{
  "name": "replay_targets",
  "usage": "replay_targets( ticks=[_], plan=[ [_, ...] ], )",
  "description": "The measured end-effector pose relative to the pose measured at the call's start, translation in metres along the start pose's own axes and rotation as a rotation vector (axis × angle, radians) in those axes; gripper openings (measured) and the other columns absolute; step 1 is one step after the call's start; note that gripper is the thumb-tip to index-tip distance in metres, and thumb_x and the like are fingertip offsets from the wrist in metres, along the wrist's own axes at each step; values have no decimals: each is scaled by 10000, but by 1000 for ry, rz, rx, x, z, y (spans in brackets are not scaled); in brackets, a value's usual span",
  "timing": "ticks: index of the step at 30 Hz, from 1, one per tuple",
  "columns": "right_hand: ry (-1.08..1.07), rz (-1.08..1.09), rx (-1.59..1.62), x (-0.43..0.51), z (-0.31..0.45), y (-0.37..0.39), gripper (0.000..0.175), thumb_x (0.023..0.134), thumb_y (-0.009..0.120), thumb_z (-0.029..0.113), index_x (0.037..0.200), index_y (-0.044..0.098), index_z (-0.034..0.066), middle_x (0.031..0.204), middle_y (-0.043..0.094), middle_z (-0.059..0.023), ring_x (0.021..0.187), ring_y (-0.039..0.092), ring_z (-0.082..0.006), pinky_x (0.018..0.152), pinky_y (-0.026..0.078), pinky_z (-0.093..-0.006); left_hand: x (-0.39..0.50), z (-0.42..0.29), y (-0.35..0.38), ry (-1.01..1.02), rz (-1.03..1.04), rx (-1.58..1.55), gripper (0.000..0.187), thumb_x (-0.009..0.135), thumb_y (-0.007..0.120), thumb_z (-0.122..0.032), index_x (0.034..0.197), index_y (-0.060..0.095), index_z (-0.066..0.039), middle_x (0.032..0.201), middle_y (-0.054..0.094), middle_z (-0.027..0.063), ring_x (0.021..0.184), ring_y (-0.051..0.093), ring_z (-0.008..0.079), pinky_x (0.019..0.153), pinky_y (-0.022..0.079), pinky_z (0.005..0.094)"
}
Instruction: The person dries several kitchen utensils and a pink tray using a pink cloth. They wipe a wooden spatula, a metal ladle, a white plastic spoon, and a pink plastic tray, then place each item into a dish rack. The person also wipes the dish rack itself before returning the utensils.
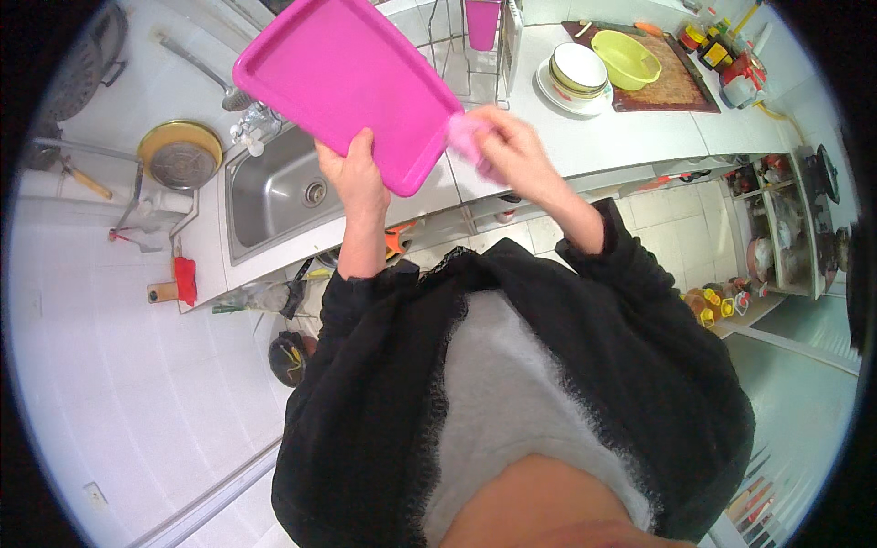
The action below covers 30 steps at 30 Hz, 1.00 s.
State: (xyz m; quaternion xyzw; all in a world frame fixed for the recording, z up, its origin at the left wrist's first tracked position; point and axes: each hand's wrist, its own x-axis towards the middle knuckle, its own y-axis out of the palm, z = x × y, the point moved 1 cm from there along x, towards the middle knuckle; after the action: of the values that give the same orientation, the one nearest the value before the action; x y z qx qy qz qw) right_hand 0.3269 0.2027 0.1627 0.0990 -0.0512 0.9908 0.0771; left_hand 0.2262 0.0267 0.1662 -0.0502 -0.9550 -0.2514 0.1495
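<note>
A bright pink plastic tray [349, 75] is held up, tilted, over the sink and counter edge. My left hand [357, 171] grips its lower left edge, thumb on the inner face. In my right hand [514, 147] is a bunched light pink cloth [469, 137], which meets the tray's right rim. The right hand is slightly blurred. Below the tray lies the stainless steel sink [274, 198], its drain visible and its far part hidden by the tray. A metal tap [253, 127] stands at the sink's left rear.
Behind the tray stands a wire dish rack [473, 82] holding a pink container [482, 26]. Stacked bowls [579, 68] sit on a plate, beside a yellow-green plastic basket [627, 61] on a wooden cutting board [675, 75]. Bottles [716, 51] crowd the far right corner.
</note>
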Motion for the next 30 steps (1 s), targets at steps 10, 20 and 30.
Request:
replay_targets(
  ticks=[10, 20, 30],
  plan=[
    [-378, -60, -596, 2, -13, 11, 256, 859, 609, 156, 1092, 602, 51, 1057, 599, -141, 1008, 560, -311, 850, 451, -397, -14, -11, 6, -143, -18, -42, 435, 795, 531, 62, 1220, 461, 6, 1109, 571, 121, 994, 588, 219, 873, 484, 347],
    [-537, 79, -458, 8, 37, -3, 375, 845, 633, 156, 1200, 575, 51, 1299, 511, -173, 1188, 489, -307, 989, 391, -396, -18, 7, 3, -206, 47, -97, 406, 826, 518, 67, 1221, 480, -15, 1101, 579, 75, 973, 575, 157, 867, 466, 301],
    [-538, 182, -706, -8, 9, 35, 319, 715, 668, 78, 1024, 591, 59, 1254, 505, -148, 1113, 485, -360, 949, 418, -434, -32, 9, 6, -177, 14, -124, 358, 859, 562, 25, 1207, 495, -22, 1110, 600, 79, 979, 588, 161, 870, 476, 314]
  ],
)
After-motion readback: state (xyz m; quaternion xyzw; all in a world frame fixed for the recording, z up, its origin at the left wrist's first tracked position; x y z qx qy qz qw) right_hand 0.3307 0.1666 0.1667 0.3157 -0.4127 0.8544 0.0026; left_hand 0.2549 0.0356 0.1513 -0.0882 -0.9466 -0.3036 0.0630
